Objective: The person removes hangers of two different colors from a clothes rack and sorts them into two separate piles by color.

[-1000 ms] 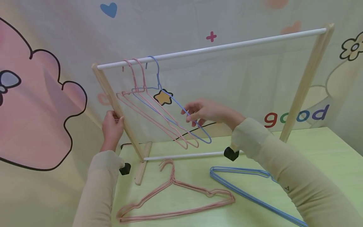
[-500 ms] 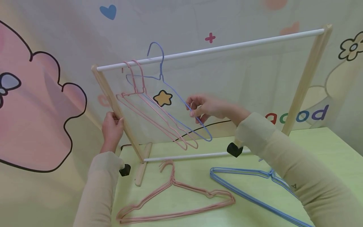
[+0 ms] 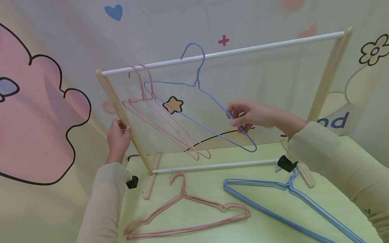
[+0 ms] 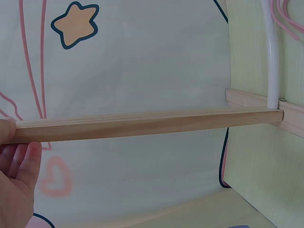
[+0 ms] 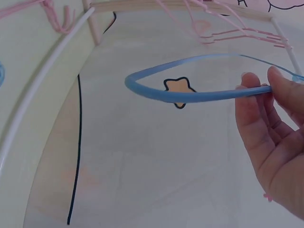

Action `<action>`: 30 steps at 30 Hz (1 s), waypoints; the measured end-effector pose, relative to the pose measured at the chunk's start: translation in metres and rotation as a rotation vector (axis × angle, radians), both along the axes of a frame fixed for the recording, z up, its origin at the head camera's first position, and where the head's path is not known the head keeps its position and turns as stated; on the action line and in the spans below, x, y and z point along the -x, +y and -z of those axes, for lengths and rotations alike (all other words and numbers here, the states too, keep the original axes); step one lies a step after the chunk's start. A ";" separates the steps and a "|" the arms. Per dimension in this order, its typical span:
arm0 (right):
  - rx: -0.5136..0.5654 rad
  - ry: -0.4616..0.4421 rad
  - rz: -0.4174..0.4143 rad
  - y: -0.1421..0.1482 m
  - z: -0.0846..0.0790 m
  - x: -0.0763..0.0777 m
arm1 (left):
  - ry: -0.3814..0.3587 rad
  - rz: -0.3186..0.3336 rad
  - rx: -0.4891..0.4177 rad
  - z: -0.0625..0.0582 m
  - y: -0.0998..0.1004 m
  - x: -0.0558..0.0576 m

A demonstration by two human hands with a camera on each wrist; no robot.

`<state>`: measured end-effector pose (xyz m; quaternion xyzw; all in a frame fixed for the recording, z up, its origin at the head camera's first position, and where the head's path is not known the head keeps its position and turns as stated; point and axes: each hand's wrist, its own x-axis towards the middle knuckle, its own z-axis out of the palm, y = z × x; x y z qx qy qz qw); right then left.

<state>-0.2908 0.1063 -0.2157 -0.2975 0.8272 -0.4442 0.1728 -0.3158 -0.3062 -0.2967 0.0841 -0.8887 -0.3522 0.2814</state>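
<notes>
My right hand (image 3: pixel 252 114) pinches the lower right arm of a blue clothes hanger (image 3: pixel 212 96) between thumb and fingers. That hanger's hook rises above the white rail (image 3: pixel 261 49) of a small clothes rack; whether its tip touches the rail I cannot tell. With my left hand (image 3: pixel 118 140) I grip the rack's left wooden post (image 3: pixel 113 96), thumb on one side and fingers on the other in the left wrist view. Two pink hangers (image 3: pixel 152 81) hang from the rail's left end, left of the blue one.
On the green tabletop (image 3: pixel 170 222), in front of the rack, lie a stack of pink hangers (image 3: pixel 209 202) and, to its right, a stack of blue hangers (image 3: pixel 261 207). A lower white bar (image 3: pixel 218 166) joins the rack's wooden feet (image 3: pixel 152 179). Behind hangs a printed cloth.
My right hand has lifted the blue hanger's hook off the rail and carried the hanger rightward, away from the pink ones. My left hand has stayed on the post.
</notes>
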 end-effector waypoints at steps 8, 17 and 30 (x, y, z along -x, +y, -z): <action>-0.072 0.011 -0.007 0.038 0.007 -0.010 | -0.007 -0.003 -0.004 0.001 0.000 0.001; -0.098 -0.003 -0.011 0.072 0.018 -0.024 | -0.019 0.000 0.002 0.000 0.001 -0.001; -0.101 -0.059 -0.037 0.106 0.048 -0.038 | -0.027 -0.008 0.015 0.000 0.001 0.000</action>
